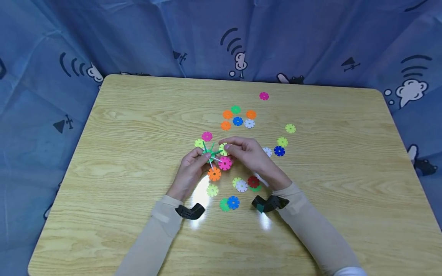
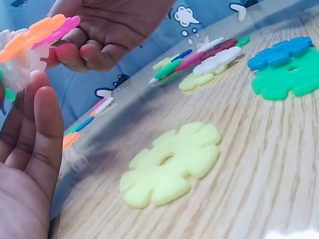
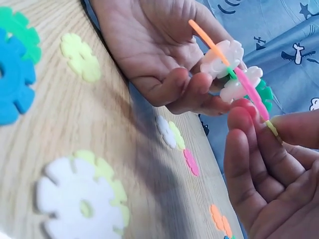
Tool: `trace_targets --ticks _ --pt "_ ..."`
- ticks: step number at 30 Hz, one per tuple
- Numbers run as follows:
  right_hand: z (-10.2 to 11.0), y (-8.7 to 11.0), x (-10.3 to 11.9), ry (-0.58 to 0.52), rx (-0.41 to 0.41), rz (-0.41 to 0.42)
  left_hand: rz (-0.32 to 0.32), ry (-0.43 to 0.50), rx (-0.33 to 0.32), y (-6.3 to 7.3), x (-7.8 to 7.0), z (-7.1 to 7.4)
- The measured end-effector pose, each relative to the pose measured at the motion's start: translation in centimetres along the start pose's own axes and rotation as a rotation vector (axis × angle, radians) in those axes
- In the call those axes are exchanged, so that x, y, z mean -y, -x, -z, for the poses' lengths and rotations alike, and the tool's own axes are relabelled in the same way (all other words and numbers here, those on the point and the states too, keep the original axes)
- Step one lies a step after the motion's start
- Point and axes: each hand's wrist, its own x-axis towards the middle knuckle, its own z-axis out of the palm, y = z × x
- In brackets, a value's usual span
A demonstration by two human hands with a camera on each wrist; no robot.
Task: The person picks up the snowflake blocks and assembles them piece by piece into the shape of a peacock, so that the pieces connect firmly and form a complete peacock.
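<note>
Above the table, my left hand (image 1: 188, 169) grips a joined cluster of notched plastic snowflake discs, its thumb over a green disc (image 1: 209, 156). White discs (image 3: 223, 59) link this centre to an orange disc (image 1: 214, 174) and a pink disc (image 1: 225, 163), which stick out toward the near right. My right hand (image 1: 250, 154) pinches a yellow-green disc (image 1: 223, 149) between thumb and fingers. In the right wrist view that disc, seen edge-on, meets the end of the pink one. Fingers hide part of the cluster.
Loose discs lie flat around the hands. Nearer me are a yellow-green disc (image 2: 170, 164), a blue disc (image 1: 233, 202) overlapping a green one, and a dark red disc (image 1: 253, 181). Orange discs (image 1: 251, 114) and others lie farther back on the wooden table (image 1: 138, 115). A blue curtain (image 1: 207, 38) hangs behind.
</note>
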Motion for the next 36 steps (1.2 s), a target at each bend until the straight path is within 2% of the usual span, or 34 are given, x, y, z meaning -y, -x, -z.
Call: trace_targets --ticks 7,14,21,36 --pt "0.0 -0.06 0.03 0.027 0.029 0.014 -0.008 0.008 0.001 -0.03 0.16 0.16" --pt "0.0 -0.13 -0.02 0.047 0.005 0.024 -0.008 0.007 -0.002 -0.03 0.19 0.2" --pt "-0.08 0.0 0.17 0.015 -0.01 0.014 -0.015 0.002 -0.003 0.03 0.07 0.01" --pt "0.37 0.3 0.47 0.118 0.025 0.043 -0.013 -0.026 0.029 0.14 0.04 0.01"
